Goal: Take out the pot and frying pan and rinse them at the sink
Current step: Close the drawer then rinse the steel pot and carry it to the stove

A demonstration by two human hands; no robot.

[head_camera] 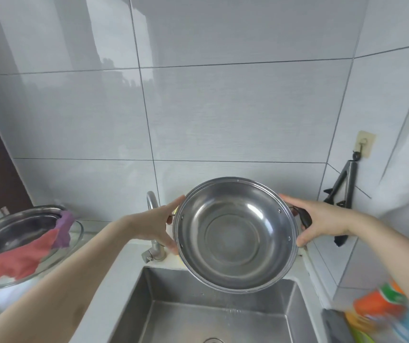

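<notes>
We are holding the shallow round stainless-steel pot point(235, 235) up over the back of the rectangular steel sink point(213, 315), tipped so its open mouth is facing us and its lower rim is hanging above the basin. A thin trickle seems to be dropping from that lower rim, though it is too faint to be sure. The pot is looking stiff and fairly light for its width, but its polished wall is probably wet and slippery, so we judge the two small side handles to be the safest places to take hold, not the bare rim.

Our left hand point(157, 225) is wrapping around the left handle, thumb and fingers spreading wide along the rim. Our right hand point(319, 222) is clasping the dark right handle in the same way, with the thumb pressing against the rim below. Both hands are gripping the pot.

The curved metal tap point(152, 229) is standing just behind the left hand. To the left, a red and purple cloth point(25, 253) is draping over a glass lid on a metal basin point(12, 226). Dark tongs point(342, 189) are hanging on the grey tiled wall to the right.
</notes>
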